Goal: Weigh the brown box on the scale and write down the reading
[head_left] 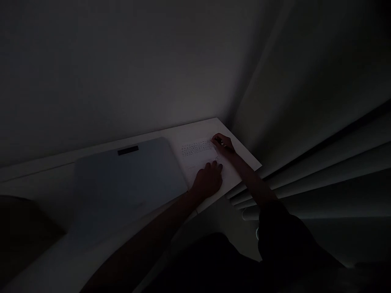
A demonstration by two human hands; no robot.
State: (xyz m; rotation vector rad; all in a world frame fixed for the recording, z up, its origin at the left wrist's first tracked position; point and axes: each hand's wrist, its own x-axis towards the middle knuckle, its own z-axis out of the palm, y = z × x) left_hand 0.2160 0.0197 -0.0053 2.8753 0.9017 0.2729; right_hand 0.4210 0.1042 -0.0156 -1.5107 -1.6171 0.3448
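Observation:
Rows of small dark marks [197, 147] cover part of a white surface near the table's right end; it is too dark to tell whether they are print or tiny loose pieces. My right hand [225, 145] is at the right end of these rows, thumb and fingers closed together. What it pinches, if anything, does not show. Below the rows my left hand [209, 179] rests on the white surface, palm down, fingers bent and slightly apart, holding nothing visible. A few more faint marks lie between the two hands.
Left of my hands lies a large grey-blue flat panel [128, 183] with a dark rectangular slot or label [128, 150]. The white table [244, 162] meets a wall behind. Long curtain folds [320, 175] hang at the right. A dark shape [24, 228] is at the lower left.

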